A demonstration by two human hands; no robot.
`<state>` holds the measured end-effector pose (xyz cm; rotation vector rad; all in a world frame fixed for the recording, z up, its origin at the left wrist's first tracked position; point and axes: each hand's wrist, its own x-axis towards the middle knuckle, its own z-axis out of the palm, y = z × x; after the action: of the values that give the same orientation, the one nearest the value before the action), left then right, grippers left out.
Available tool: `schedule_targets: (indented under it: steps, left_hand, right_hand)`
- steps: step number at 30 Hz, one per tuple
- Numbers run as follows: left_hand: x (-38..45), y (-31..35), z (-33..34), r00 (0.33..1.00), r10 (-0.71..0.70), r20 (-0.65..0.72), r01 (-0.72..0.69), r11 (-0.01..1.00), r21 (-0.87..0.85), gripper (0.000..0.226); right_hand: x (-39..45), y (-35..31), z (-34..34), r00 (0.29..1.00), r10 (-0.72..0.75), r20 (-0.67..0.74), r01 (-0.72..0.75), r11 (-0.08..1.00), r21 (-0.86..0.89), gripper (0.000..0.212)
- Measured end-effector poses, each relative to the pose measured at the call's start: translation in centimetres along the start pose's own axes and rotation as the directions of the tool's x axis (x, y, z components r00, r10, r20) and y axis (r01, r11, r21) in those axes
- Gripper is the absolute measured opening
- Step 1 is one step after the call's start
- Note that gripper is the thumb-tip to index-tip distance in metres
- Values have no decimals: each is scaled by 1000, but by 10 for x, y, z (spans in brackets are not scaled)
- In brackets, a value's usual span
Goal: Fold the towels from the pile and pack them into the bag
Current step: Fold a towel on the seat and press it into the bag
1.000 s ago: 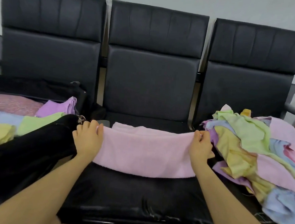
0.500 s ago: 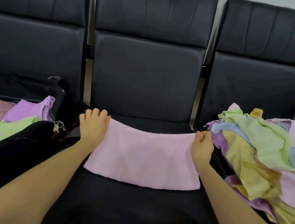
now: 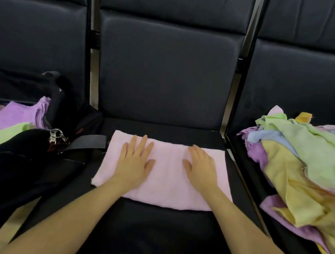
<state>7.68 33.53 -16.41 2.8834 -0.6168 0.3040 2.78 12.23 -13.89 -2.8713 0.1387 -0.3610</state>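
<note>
Pink towel [image 3: 168,177] lies flat on middle seat [image 3: 155,222], under both palms. Left hand [image 3: 135,161], right hand [image 3: 200,168]: fingers straight, pressing, gripping nothing. Advice: smooth outward from palms, square edges before next fold. Bag [image 3: 10,154] lies beyond left hand; pile [image 3: 303,167] beyond right.

This looks like a waiting area or office lobby rather than a home. Three black padded seats [image 3: 166,82] stand joined in one row, with metal frame bars [image 3: 235,72] showing in the gaps between their backrests. It is the kind of linked bench seating found in waiting rooms.
</note>
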Motion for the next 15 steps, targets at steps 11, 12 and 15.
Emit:
schedule_targets:
  steps: [11, 12, 15]
  left_hand:
    - [-76, 29, -6, 940, -110, 324, 95, 993, 63, 63]
    - [-81, 30, -9, 934, -107, 340, 93, 994, 57, 62]
    - [-93, 34, -21, 913, -90, 397, 104, 995, -13, 61]
  right_hand:
    - [-78, 11, -10, 928, -13, 373, 139, 940, -313, 62]
    - [-85, 12, -12, 924, -15, 382, 147, 936, -319, 62]
    - [-95, 11, -19, 900, -4, 437, 153, 940, -305, 62]
